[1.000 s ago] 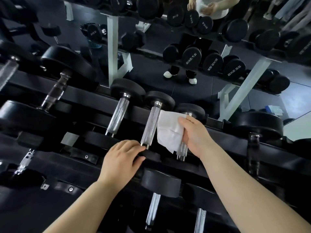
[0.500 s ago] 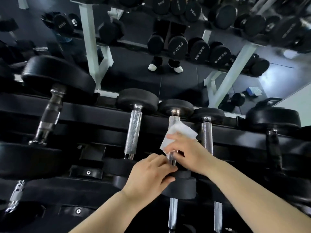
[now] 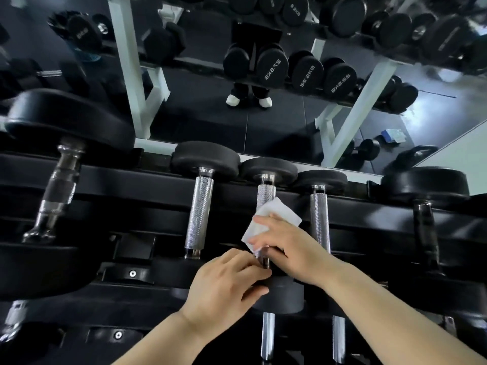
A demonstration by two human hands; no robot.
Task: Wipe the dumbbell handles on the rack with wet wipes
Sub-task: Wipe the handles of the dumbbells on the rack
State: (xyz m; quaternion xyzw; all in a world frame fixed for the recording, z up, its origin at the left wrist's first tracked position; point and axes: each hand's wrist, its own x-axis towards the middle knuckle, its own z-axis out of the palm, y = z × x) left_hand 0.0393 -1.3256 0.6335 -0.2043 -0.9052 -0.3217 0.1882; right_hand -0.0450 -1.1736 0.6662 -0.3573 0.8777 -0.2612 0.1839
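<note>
Near centre of the rack (image 3: 110, 180), upper row: three slim knurled dumbbell handles side by side, running near to far, each with black round heads.

- Right hand (image 3: 287, 246) is on the middle handle (image 3: 266, 193). Its fingers (image 3: 263, 221) are clamped on a white wet wipe (image 3: 276, 210), pressing it against the near half of that handle. The wipe's far corner sticks out to the right, loose. The far part of the handle shows bare above the wipe.
- Left hand (image 3: 226, 288) is just near and left of the right hand. Its fingers are bent over the top of the same dumbbell's near head (image 3: 284, 293), with the thumb against the head's face: a light grip. The fingertips reach the handle's near end, close to the right hand; cannot tell whether the two hands touch.
- Left neighbour handle (image 3: 199, 212) and right neighbour handle (image 3: 320, 219) are bare, with no hand on either.
- Far left: a big dumbbell (image 3: 66, 119) with a thick, smooth handle, tilted. Far right: another heavy one with a dark handle (image 3: 424, 233).
- Lower row, near edge: two chrome handles (image 3: 267, 335) are visible beneath the near head.
- Beyond the rack: a mirror (image 3: 200, 114) reflects white rack uprights, rows of dumbbells with reversed weight markings, and a pair of white shoes on dark floor.
</note>
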